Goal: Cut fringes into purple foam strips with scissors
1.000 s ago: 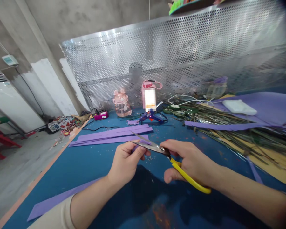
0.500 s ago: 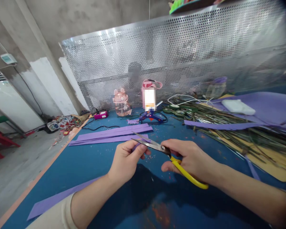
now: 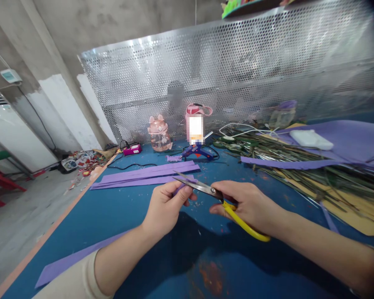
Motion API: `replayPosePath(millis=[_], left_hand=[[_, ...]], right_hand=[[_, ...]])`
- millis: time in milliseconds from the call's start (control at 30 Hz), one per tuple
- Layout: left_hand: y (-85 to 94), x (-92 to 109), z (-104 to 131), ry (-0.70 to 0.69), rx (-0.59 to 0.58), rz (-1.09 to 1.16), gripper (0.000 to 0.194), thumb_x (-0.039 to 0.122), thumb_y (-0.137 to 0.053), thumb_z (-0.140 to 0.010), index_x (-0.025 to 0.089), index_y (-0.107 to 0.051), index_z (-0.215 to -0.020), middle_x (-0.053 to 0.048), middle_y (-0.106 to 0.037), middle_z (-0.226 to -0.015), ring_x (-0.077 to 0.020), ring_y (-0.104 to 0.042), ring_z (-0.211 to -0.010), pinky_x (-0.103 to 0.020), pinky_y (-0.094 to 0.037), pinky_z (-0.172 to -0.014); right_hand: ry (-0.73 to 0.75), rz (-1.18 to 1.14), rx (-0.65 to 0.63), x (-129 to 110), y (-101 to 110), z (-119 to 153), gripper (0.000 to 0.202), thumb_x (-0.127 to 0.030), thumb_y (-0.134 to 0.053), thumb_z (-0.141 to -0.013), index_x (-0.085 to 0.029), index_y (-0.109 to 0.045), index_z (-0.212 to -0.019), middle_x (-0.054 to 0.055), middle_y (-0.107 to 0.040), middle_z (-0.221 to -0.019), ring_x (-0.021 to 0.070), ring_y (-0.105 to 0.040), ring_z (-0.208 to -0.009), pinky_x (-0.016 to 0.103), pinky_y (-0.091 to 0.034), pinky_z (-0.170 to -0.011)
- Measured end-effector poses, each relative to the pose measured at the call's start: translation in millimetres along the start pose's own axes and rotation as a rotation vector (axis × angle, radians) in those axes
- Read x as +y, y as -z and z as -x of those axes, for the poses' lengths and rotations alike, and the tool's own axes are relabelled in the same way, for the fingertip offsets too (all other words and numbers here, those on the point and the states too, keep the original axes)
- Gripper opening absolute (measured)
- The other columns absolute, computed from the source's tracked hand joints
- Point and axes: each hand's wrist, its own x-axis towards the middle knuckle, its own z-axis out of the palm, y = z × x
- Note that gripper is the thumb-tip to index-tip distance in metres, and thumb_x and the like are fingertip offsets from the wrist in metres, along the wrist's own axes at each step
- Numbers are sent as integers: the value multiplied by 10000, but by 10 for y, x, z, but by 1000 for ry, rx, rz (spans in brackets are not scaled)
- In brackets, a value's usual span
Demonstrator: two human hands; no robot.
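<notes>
Yellow-handled scissors [image 3: 243, 222] are held in my right hand [image 3: 249, 203], their blades pointing left and slightly parted at the tips. The blades lie at the fingertips of my left hand [image 3: 166, 209]. Between its thumb and fingers my left hand pinches a small purple piece of paper or felt [image 3: 178, 189], mostly hidden by the fingers. Just beyond the hands, several long purple strips [image 3: 146, 174] lie on the blue table [image 3: 112, 220]. Another purple strip [image 3: 77, 258] runs partly under my left forearm.
A blue glue gun [image 3: 199, 153] stands at the back, near a pink bottle [image 3: 188, 124] and a clear bear-eared bottle [image 3: 160, 135]. Green stems [image 3: 286, 166] spread over the right side by a purple sheet [image 3: 355, 135]. A magenta power box [image 3: 132, 150] sits back left.
The scissor handles have closed somewhat and the blades have drawn nearer together. My right fingers have curled in; my left hand has barely moved.
</notes>
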Motion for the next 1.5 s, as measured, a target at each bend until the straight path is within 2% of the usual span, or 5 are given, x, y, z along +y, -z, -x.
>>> replayPosePath(millis=[200, 433, 700, 967, 1500], left_hand=[[9, 4, -16, 2, 2, -1, 217, 343, -603, -797, 151, -669, -722, 2, -647, -619, -66, -500, -530, -176, -399, -523], [6, 2, -33, 29, 73, 67, 197, 333, -598, -797, 149, -665, -765, 12, -625, -608, -66, -492, -526, -183, -398, -528], [-33, 58, -35, 52, 32, 87, 188, 289, -607, -781, 131, -634, -682, 7, -599, -577, -65, -475, -500, -181, -383, -499], [-26, 21, 0, 38, 44, 16, 246, 347, -605, -787, 130, -644, -677, -25, -647, -617, -78, -494, -515, -193, -389, -508], [-23, 15, -2, 35, 9, 40, 250, 365, -604, -786, 133, -648, -704, -21, -655, -629, -74, -496, -519, -192, -391, -510]], right_hand=[[-13, 29, -1, 9, -3, -4, 234, -427, -599, -820, -199, -551, -800, -10, -553, -667, 130, -496, -569, 222, -361, -507], [10, 59, -16, -20, 13, -36, 631, -624, -710, -605, -162, -510, -984, 71, -552, -899, 216, -543, -773, 323, -469, -674], [-20, -37, -54, -82, -11, -62, 571, -633, -668, -650, -168, -542, -957, 52, -552, -857, 207, -533, -748, 320, -468, -669], [-28, -105, -35, -94, -15, -57, 505, -665, -518, -764, -178, -582, -883, 27, -566, -753, 158, -494, -632, 248, -375, -542], [-11, -32, -8, -43, -13, -22, 454, -630, -548, -770, -177, -577, -797, -34, -464, -594, 105, -351, -506, 210, -293, -456]])
